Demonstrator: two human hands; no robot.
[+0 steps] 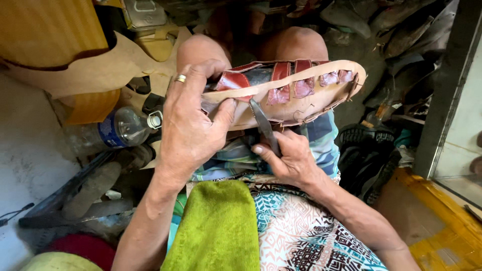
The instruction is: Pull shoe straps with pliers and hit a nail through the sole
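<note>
The sandal (296,98) lies sole-side up across the person's knees, a long tan insole with dark red leather straps folded over its edge and tucked under. It looks light and half-stiff: the insole board probably keeps its shape along the length but would likely bend if pressed at the toe, well away from the grip, so the heel end under the left hand is the sound place to take hold. The strap ends look smooth and glossy, likely slippery under a thumb, and their loose tabs would shift if pulled.

The left hand (193,115), with a gold ring (180,78) on one finger, is wrapped over the heel end, fingers across the top and thumb pinching the near rim, closed firmly on the sandal.

The right hand (291,160) sits just below that grip, closed on a narrow metal blade (261,123). Its tip touches the insole edge right beside the left thumb. The blade looks thin, rigid and sharp; being that close to the thumb is a risk.

Below both hands, a green towel (216,226) rests on the lap. Left of the grip, a clear plastic bottle (120,128) lies among leather scraps.
</note>
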